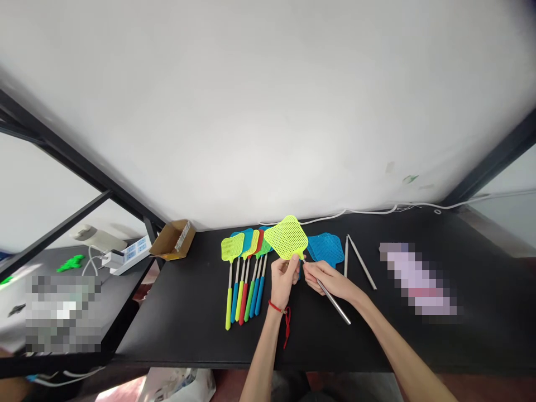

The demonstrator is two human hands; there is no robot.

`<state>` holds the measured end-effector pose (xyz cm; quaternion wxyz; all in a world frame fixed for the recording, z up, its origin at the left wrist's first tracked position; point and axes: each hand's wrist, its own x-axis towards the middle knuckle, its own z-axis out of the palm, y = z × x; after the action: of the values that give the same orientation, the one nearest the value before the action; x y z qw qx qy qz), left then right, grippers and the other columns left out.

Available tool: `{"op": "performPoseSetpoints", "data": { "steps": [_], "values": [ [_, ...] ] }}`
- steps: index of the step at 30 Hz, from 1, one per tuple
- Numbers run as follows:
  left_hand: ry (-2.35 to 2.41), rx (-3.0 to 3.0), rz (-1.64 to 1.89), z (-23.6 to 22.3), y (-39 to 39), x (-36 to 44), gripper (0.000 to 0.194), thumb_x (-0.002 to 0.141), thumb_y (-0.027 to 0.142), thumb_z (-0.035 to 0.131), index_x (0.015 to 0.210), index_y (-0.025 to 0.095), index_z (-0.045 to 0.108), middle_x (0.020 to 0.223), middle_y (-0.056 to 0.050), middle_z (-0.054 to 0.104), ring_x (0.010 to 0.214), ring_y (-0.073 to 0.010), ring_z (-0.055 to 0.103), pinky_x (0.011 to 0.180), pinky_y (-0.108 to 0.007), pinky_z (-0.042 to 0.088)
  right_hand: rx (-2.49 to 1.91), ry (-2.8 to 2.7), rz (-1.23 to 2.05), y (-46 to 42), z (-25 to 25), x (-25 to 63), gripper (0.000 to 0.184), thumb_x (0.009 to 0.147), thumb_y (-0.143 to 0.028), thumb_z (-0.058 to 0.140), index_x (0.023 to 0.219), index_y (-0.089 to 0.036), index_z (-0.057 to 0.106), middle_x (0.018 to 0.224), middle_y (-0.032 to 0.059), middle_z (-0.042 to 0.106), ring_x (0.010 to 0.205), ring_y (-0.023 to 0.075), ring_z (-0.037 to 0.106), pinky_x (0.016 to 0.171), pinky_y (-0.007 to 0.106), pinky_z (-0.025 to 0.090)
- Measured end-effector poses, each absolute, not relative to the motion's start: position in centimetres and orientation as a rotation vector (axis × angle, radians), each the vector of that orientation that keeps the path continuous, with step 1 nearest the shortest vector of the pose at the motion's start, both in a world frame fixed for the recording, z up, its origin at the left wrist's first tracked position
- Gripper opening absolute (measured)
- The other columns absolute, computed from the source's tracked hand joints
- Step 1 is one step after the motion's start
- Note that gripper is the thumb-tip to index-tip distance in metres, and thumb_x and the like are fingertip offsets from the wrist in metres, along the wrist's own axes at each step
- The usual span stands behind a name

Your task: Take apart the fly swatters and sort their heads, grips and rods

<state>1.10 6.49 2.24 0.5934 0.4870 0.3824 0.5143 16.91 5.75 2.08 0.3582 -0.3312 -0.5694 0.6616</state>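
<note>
My left hand (283, 279), with a red string bracelet at its wrist, is closed on the neck of a yellow-green fly swatter head (287, 237). A bare silver metal rod (336, 306) is pinched in my right hand (326, 277), its upper end meeting the neck of that head. Whether the two are firmly joined cannot be seen. Behind my right hand lie blue swatter heads (329, 248), partly covered. To the left, several fly swatters (243, 287) with coloured grips lie in a row, heads toward the wall. Two more silver rods (362, 261) lie on the right.
The black tabletop (180, 318) meets a white wall. An opened cardboard box (173, 240) stands at the back left. A white cable (368, 211) runs along the wall. Right of the rods lies a blurred pinkish item (419, 279). Beyond a black frame is a power strip (134, 251).
</note>
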Motion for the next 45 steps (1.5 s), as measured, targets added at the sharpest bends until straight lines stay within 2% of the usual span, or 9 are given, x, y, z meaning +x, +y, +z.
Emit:
{"op": "performPoseSetpoints", "data": {
  "steps": [6,12,18,24,33,45],
  "values": [
    [0.882,1.065,1.202,1.7,6.8,1.3,0.042,0.084,0.052,0.072,0.089,0.01,0.07,0.058,0.006,0.038,0.044,-0.0022,0.026,0.042,-0.02,0.02,-0.943,-1.476,1.715,5.8,2.2,17.0,0.059,0.097,-0.069,0.041,0.063,-0.021,0.04,0.05,-0.006,0.036,0.043,0.0085,0.032,0.043,0.023,0.026],
    [0.87,1.079,1.199,1.6,6.4,1.2,0.042,0.083,0.053,0.073,0.089,0.011,0.069,0.054,0.008,0.037,0.044,-0.0028,0.024,0.043,-0.021,0.019,-0.921,-1.487,1.597,5.4,2.9,16.7,0.047,0.099,-0.06,0.048,0.075,-0.02,0.051,0.054,-0.0069,0.038,0.046,0.0089,0.032,0.046,0.024,0.029],
    [0.824,1.027,1.208,1.7,6.4,1.1,0.041,0.083,0.05,0.074,0.076,0.013,0.061,0.054,0.009,0.029,0.045,-0.0021,0.019,0.044,-0.021,0.014,-0.909,-1.509,1.544,5.2,2.9,16.3,0.044,0.101,-0.055,0.045,0.074,-0.021,0.047,0.054,-0.0068,0.038,0.046,0.0093,0.032,0.047,0.024,0.03],
    [0.724,0.926,1.187,1.9,6.4,0.8,0.036,0.084,0.045,0.075,0.077,0.012,0.065,0.053,0.009,0.027,0.043,-0.0014,0.017,0.044,-0.022,0.011,-0.862,-1.478,1.611,5.0,2.5,15.9,0.044,0.102,-0.055,0.044,0.073,-0.021,0.043,0.052,-0.0069,0.04,0.043,0.0086,0.033,0.042,0.023,0.028],
    [0.71,0.826,1.252,1.8,6.4,1.5,0.034,0.084,0.042,0.077,0.083,0.009,0.073,0.051,0.009,0.032,0.044,-0.0009,0.018,0.044,-0.022,0.012,-0.811,-1.394,1.715,5.5,2.3,16.0,0.045,0.1,-0.054,0.049,0.071,-0.021,0.043,0.05,-0.008,0.039,0.039,0.0062,0.03,0.038,0.02,0.025],
    [0.646,0.749,1.267,1.7,6.4,1.5,0.029,0.085,0.038,0.077,0.084,0.009,0.073,0.057,0.006,0.04,0.045,0.0001,0.02,0.044,-0.02,0.014,-0.741,-1.255,1.877,5.7,2.5,16.0,0.043,0.099,-0.052,0.053,0.07,-0.021,0.044,0.047,-0.0094,0.037,0.035,0.0044,0.023,0.034,0.018,0.017]
  ]
}}
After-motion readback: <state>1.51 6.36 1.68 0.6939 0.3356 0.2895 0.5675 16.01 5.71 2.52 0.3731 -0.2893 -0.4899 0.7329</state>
